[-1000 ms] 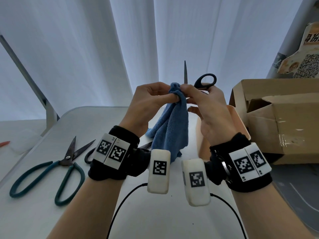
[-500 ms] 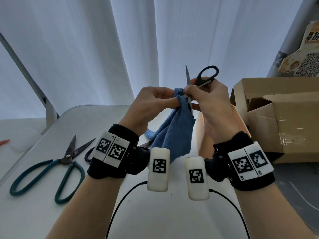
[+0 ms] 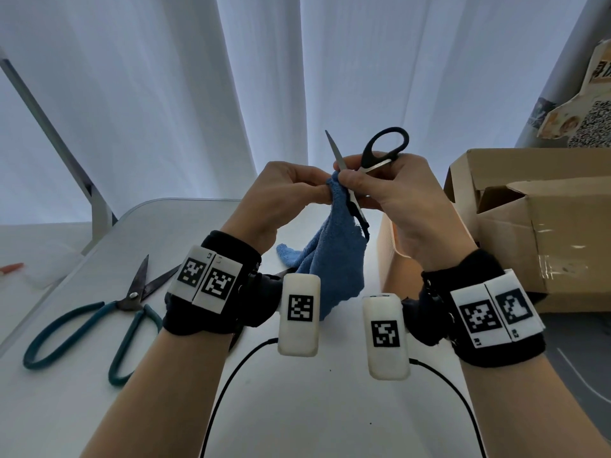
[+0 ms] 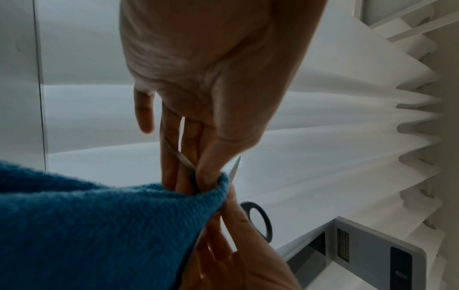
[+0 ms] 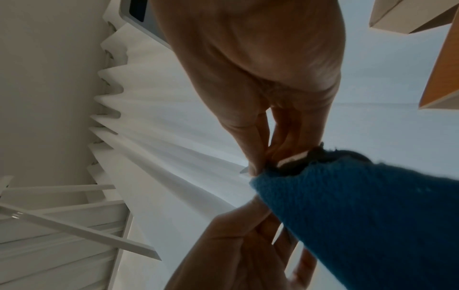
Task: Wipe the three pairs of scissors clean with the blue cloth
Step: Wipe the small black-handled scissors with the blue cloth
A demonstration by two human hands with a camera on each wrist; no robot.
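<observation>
Both grips meet in the air above the counter [image 3: 330,408]: the right hand [image 3: 396,200] pinches the black-handled scissors [image 3: 383,150] near the pivot, blades parted and one tip pointing up, while the left hand [image 3: 281,196] pinches the top of the blue cloth [image 3: 330,269] against a blade. From the scissors, the cloth hangs straight down. Left of the cloth, on the counter, lie teal-handled scissors [image 3: 92,328], open; a third pair is mostly hidden behind the left wrist. A cardboard box [image 3: 545,226] stands right of the cloth.

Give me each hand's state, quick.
Left hand: closed, pinching the blue cloth.
Right hand: closed, holding the black scissors.
</observation>
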